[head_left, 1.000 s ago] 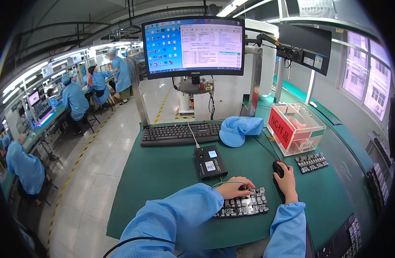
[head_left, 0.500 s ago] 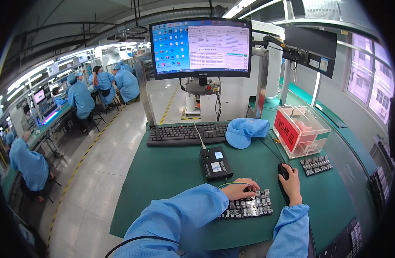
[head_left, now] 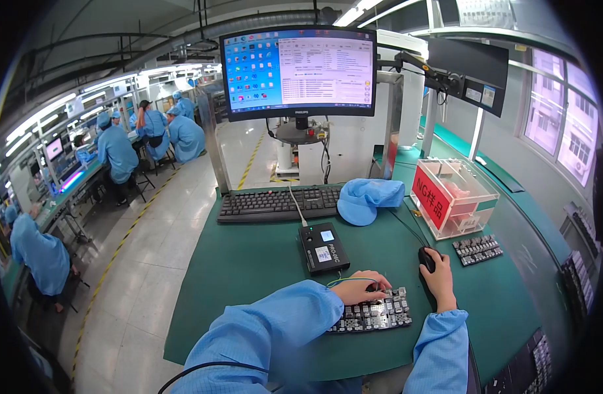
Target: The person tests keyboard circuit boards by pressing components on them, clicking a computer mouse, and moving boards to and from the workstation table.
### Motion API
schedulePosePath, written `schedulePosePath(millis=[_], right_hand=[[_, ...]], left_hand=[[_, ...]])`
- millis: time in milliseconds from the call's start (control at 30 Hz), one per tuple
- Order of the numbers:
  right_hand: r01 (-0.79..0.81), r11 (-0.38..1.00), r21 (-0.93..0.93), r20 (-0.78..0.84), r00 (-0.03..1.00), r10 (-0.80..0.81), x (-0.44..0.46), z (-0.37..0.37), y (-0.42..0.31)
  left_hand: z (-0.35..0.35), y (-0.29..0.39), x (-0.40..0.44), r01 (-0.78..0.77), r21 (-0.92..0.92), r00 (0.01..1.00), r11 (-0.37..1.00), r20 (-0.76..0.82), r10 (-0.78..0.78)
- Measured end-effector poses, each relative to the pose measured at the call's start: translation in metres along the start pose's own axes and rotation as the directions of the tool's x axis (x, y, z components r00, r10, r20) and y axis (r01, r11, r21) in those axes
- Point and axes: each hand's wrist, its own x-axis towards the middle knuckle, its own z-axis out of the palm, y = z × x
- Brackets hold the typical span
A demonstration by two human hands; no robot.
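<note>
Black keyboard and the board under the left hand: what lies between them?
In the head view: the black PRO-06C box on the green mat, then the left hand.

Mouse (head_left: pixel 427 259) black; mat (head_left: pixel 249 276) green; sleeves (head_left: pixel 268 322) blue, seemingly fine-checked.

Along the green desk's (head_left: pixel 249 282) far edge lie a keyboard (head_left: pixel 278 203) and cap (head_left: pixel 372 199), mid-desk a black unit (head_left: pixel 322 248), rightward a mouse (head_left: pixel 425 260), box (head_left: pixel 435 201) and small panel (head_left: pixel 477 250), nearer the front edge a larger panel (head_left: pixel 388 316).
</note>
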Motion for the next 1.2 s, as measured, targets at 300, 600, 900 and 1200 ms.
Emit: schedulePosePath(millis=[300,600,900,1200], right_hand=[[0.008,1.0,0.02,-0.014,1.0,-0.008,-0.0008,-0.0005,0.0005],[-0.001,1.0,0.019,0.0,1.0,0.001,0.0015,0.0003,0.0016],[-0.007,1.0,0.017,0.006,1.0,0.007,0.0011,-0.0005,-0.0008],[-0.013,1.0,0.025,0.004,1.0,0.013,-0.0013,-0.0018,-0.0022]], left_hand=[[-0.0013,0.0034,0.0003,0.03,-0.012,0.999,0.999,0.017,-0.03],[-0.0022,0.0037,-0.0009,0.041,0.008,0.999,0.999,0.024,-0.041],[-0.0035,0.0068,-0.0006,0.053,-0.011,0.998,0.999,0.025,-0.052],[-0.0026,0.006,-0.0012,0.03,-0.007,1.0,1.0,0.009,-0.03]])
